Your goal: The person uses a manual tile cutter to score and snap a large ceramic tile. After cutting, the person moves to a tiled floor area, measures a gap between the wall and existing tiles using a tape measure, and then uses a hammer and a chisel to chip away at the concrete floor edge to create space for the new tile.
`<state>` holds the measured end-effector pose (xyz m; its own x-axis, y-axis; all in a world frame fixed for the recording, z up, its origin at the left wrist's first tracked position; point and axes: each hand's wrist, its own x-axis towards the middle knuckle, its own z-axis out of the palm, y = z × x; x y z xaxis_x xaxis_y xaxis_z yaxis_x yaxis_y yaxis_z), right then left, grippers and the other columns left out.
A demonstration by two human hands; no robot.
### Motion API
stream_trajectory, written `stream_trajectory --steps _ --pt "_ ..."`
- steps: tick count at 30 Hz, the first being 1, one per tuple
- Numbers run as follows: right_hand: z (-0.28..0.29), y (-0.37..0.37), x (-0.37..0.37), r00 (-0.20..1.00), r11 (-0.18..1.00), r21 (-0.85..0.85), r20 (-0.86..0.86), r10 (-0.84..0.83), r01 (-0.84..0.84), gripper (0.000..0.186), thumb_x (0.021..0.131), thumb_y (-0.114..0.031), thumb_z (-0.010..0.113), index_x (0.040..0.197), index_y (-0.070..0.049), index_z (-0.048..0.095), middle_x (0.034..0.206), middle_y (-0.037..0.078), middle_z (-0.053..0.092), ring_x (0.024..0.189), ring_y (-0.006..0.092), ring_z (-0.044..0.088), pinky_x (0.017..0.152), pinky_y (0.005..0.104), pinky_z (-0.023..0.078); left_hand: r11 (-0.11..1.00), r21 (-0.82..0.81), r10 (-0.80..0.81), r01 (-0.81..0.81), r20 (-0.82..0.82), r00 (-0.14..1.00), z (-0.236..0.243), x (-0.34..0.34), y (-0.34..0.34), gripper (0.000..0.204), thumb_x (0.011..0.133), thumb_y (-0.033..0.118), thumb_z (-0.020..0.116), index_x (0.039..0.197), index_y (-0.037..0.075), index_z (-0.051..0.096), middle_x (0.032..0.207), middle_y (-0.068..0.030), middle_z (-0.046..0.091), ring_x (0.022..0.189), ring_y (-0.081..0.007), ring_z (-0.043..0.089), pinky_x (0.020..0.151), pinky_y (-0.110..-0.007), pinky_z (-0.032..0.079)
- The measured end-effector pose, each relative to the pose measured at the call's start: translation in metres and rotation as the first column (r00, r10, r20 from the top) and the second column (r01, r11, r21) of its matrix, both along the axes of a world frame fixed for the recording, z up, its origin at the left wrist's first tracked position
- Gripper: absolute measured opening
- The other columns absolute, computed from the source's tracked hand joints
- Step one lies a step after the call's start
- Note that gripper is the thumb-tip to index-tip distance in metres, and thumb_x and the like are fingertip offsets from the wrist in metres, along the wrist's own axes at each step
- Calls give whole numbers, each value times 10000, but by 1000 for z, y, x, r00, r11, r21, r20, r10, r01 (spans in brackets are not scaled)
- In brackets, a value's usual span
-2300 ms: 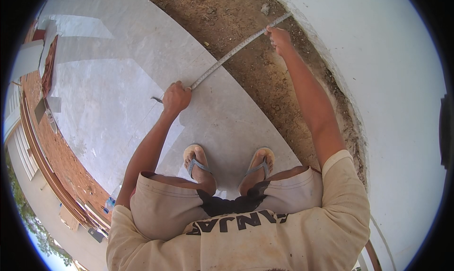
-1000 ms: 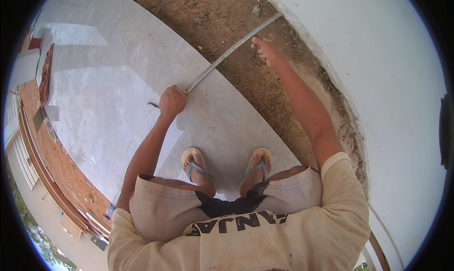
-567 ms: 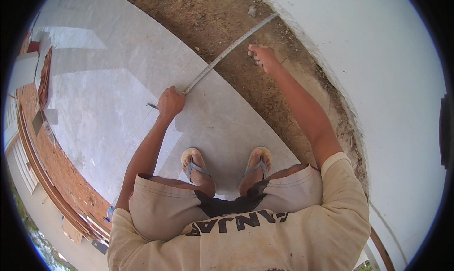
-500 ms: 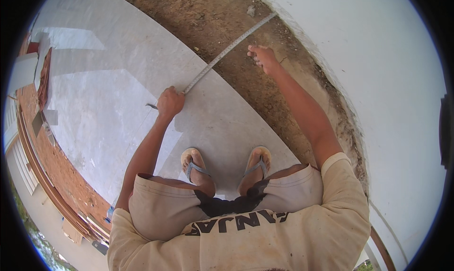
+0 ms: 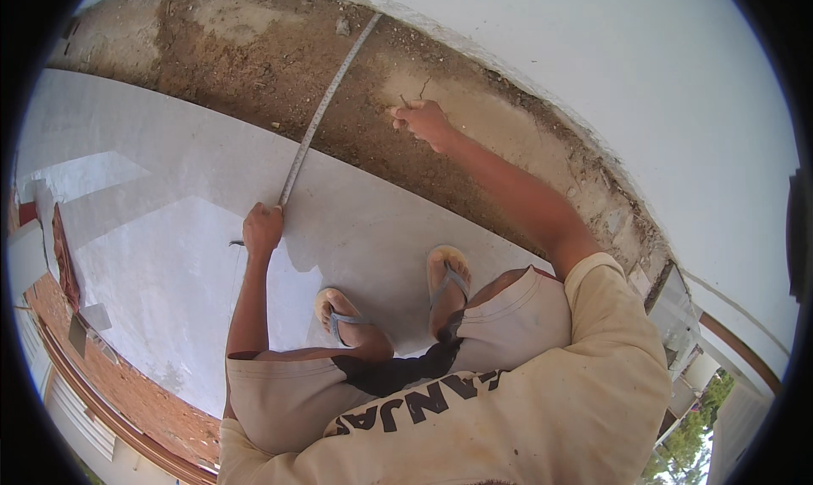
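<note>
My left hand (image 5: 262,224) grips the metal measuring tape (image 5: 329,94) on the grey slab (image 5: 169,273). The tape runs from it across a strip of bare earth (image 5: 220,53) to the foot of the white wall (image 5: 644,95). A small dark hooked object (image 5: 235,242) sticks out left of that hand. My right hand (image 5: 418,122) hovers over the earth, right of the tape and apart from it, fingers curled around what may be something thin, too small to make out.
My sandalled feet (image 5: 447,282) stand on the slab. Along the left edge lie reddish soil (image 5: 144,375), long brown strips and a board (image 5: 25,249). A small stone (image 5: 343,26) lies by the wall foot. Greenery (image 5: 694,443) shows at lower right.
My right hand has let go of the tape and moved away from it. The view has since turned, so the slab edge lies flatter and more of the earth strip shows.
</note>
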<state>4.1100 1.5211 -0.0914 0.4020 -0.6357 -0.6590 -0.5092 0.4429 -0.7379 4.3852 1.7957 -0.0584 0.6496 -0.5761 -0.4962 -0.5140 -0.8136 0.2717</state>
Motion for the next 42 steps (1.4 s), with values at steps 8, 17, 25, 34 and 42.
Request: stream_trajectory --steps 8,17,25,34,42 --pt "47 91 -124 981 985 -94 -120 -154 143 280 878 -346 646 910 -69 673 766 -7 650 623 43 476 531 236 374 990 -72 -135 124 -176 975 5 -56 33 307 820 261 611 731 -23 537 746 -215 616 731 -403 586 711 -475 443" --pt "86 132 -186 851 866 -81 -160 -500 493 324 875 -392 653 784 -81 660 693 -24 607 539 45 414 495 232 340 909 -129 -409 397 -467 784 3 -174 20 321 809 284 641 759 -24 567 739 -207 615 700 -362 587 674 -444 449" --pt "64 131 -230 777 777 -176 -86 -624 605 273 854 -337 702 732 -105 624 648 -45 554 504 34 389 445 223 300 832 -180 -516 525 -599 613 -15 -230 10 329 828 306 615 749 -8 560 714 -209 615 714 -370 608 695 -450 463" --pt "23 129 -253 659 662 -75 -66 -750 746 248 837 -269 698 705 -77 613 636 -21 517 597 88 448 568 267 354 836 -156 -490 526 -643 588 -26 -264 25 369 849 332 591 753 -23 565 759 -224 623 759 -376 611 722 -451 462" --pt "12 107 -256 817 814 -181 -77 -572 553 262 824 -296 711 786 -42 661 688 3 553 646 112 485 608 308 396 757 -173 -530 630 -727 437 0 -283 20 601 799 496 701 1015 -26 496 901 -238 615 865 -375 621 785 -434 471"
